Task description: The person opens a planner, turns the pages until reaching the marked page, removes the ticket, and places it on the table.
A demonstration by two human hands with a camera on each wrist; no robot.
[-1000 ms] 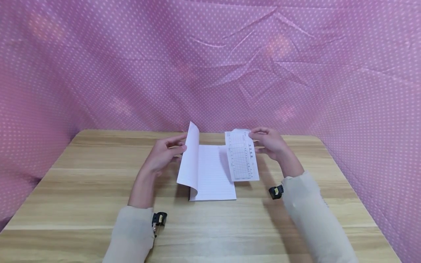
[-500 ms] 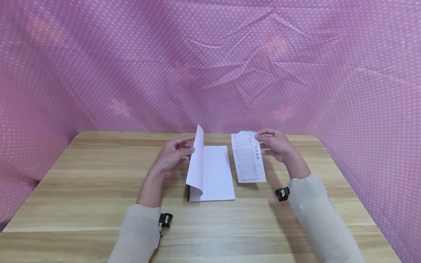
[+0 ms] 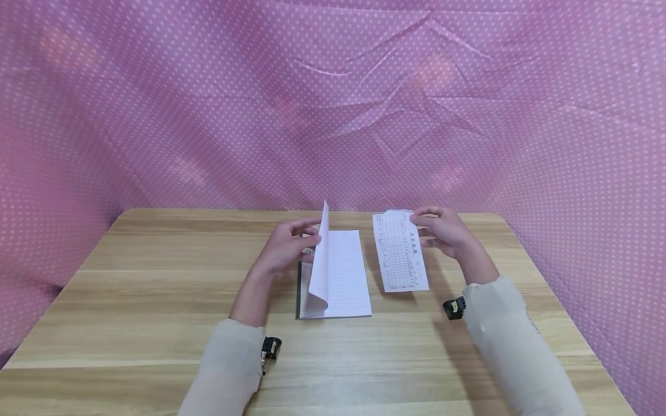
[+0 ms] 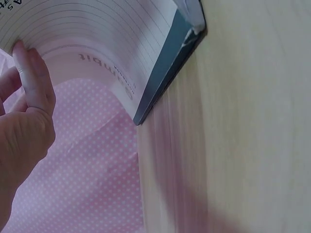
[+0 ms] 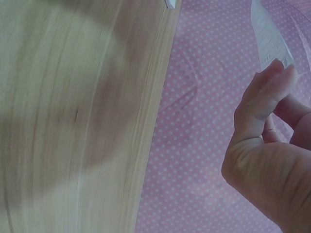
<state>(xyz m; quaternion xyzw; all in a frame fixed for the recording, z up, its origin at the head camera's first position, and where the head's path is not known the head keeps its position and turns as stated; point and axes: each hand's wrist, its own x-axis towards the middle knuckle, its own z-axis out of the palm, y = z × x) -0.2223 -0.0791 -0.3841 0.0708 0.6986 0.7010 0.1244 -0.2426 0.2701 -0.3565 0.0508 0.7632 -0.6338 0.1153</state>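
Observation:
A lined notepad (image 3: 350, 274) with a dark bound left edge lies on the wooden table, its lifted pages (image 3: 319, 271) standing nearly upright and curling at the bottom. My left hand (image 3: 288, 245) pinches their outer edge between thumb and fingers. The left wrist view shows the curved lined pages (image 4: 112, 29) beside the dark spine (image 4: 167, 63), with the left hand (image 4: 29, 116) at their edge. To the right of the notepad, my right hand (image 3: 442, 231) pinches a printed paper slip (image 3: 400, 254) by its upper right corner, raised off the table. In the right wrist view the slip (image 5: 269, 36) shows narrowly above the right hand (image 5: 267, 141).
The wooden table (image 3: 130, 312) reaches back to a pink polka-dot curtain (image 3: 260, 115), which also hangs along both sides. A small black camera is worn on each wrist, the left camera (image 3: 272, 348) and the right camera (image 3: 454, 308).
My left hand has moved right, swinging the lifted pages upright and uncovering the notepad's left side. My right hand has carried the slip rightward, from over the notepad to beside it.

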